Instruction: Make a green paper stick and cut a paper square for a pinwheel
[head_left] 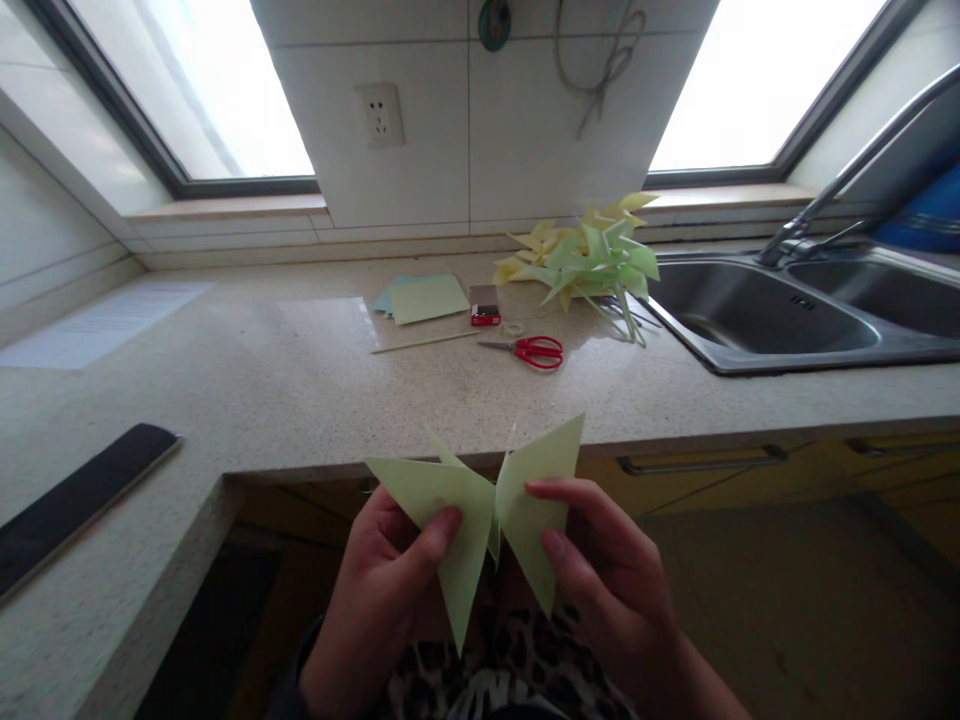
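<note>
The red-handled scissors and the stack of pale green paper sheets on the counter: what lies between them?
In the head view, a small red box and a thin wooden stick lie between the red-handled scissors and the paper sheets.

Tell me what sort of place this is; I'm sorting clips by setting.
Most likely a home kitchen: a steel sink with a tap set in a stone countertop, tiled walls, and cabinet drawers below.

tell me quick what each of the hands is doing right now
Left hand: closed, pinching the left side of the folded green paper.
Right hand: closed, pinching the right side of the same paper.
</note>
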